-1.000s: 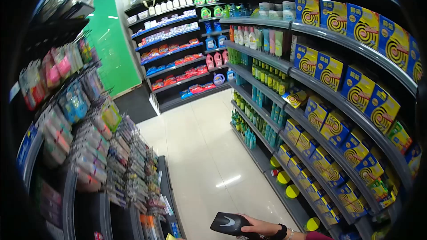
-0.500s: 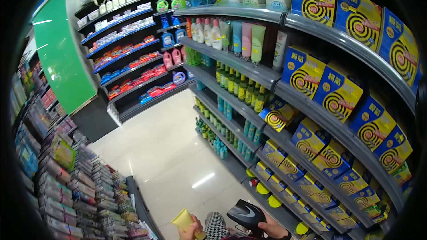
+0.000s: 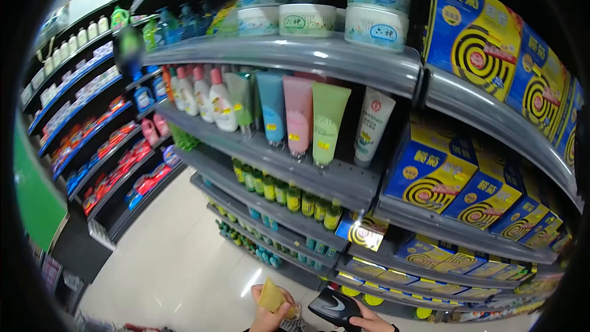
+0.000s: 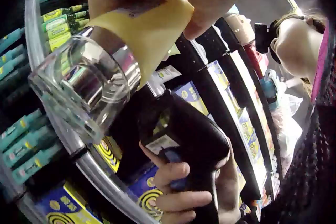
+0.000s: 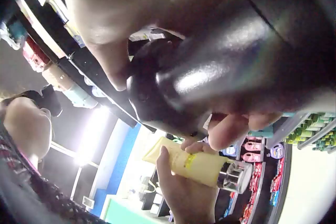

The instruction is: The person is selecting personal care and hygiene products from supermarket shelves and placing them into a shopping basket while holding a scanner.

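In the head view my left hand (image 3: 265, 320) holds a pale yellow squeeze tube (image 3: 270, 297) at the bottom centre. The left wrist view shows the tube's silver collar and clear cap (image 4: 79, 85) close up. Just to its right, my right hand (image 3: 371, 320) grips a black handheld barcode scanner (image 3: 329, 308), its head pointing towards the tube. Fingers of the right hand (image 4: 181, 200) wrap round the scanner's handle in the left wrist view. Seen from the right wrist, the tube (image 5: 202, 169) lies across the left hand, a yellow sticker on its side.
Ahead, a shelf (image 3: 276, 157) carries upright tubes, among them a green tube (image 3: 329, 123) and a white tube (image 3: 373, 126). White jars (image 3: 378, 27) stand above. Blue-yellow mosquito coil boxes (image 3: 424, 172) fill the right side. The tiled floor (image 3: 160, 252) runs left towards detergent shelves.
The head view has turned right and come nearer the shelf of tubes and jars. The left hand with the yellow tube has risen into view, close beside the scanner.
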Demonstrator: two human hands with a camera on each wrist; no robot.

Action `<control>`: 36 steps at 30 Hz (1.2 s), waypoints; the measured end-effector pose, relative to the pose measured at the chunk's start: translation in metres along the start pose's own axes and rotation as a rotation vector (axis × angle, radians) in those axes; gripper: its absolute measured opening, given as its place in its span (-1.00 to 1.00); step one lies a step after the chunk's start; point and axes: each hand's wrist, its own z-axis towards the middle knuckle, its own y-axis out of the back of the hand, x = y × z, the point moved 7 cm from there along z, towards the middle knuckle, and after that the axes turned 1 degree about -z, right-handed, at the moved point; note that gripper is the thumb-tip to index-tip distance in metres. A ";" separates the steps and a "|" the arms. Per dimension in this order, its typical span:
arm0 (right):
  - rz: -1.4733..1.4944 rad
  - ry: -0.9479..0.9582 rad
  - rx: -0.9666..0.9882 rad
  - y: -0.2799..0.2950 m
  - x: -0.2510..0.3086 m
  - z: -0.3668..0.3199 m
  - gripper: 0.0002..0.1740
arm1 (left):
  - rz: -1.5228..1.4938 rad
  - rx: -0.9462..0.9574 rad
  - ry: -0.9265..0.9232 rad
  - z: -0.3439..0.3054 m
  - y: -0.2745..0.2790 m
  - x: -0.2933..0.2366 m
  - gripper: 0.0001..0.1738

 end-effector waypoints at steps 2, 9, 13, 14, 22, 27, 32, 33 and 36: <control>0.090 0.137 0.048 -0.009 0.021 0.033 -0.18 | -0.020 0.009 -0.080 0.050 0.011 -0.019 -0.38; 0.238 0.319 -0.134 -0.003 0.060 0.073 -0.15 | 0.032 0.194 -0.479 0.179 -0.016 -0.111 -0.48; 0.214 0.189 -0.115 0.022 0.065 0.091 -0.07 | 0.001 0.295 -0.628 0.217 -0.052 -0.155 -0.46; 0.216 0.184 -0.109 0.024 0.073 0.090 -0.07 | -0.031 0.316 -0.601 0.221 -0.063 -0.166 -0.46; 0.157 0.320 -0.073 0.048 0.088 0.089 -0.08 | -0.094 0.516 -0.539 0.258 -0.145 -0.206 -0.39; 0.200 0.303 -0.019 0.062 0.080 0.086 -0.04 | 0.012 0.404 -0.529 0.275 -0.173 -0.201 -0.28; 0.209 0.315 0.008 0.073 0.080 0.082 -0.04 | -0.031 0.423 -0.468 0.279 -0.185 -0.193 -0.25; 0.195 0.323 -0.003 0.074 0.080 0.081 -0.04 | -0.026 0.420 -0.469 0.279 -0.187 -0.194 -0.25; 0.210 0.365 0.016 0.076 0.081 0.079 -0.05 | -0.006 0.422 -0.467 0.281 -0.190 -0.194 -0.26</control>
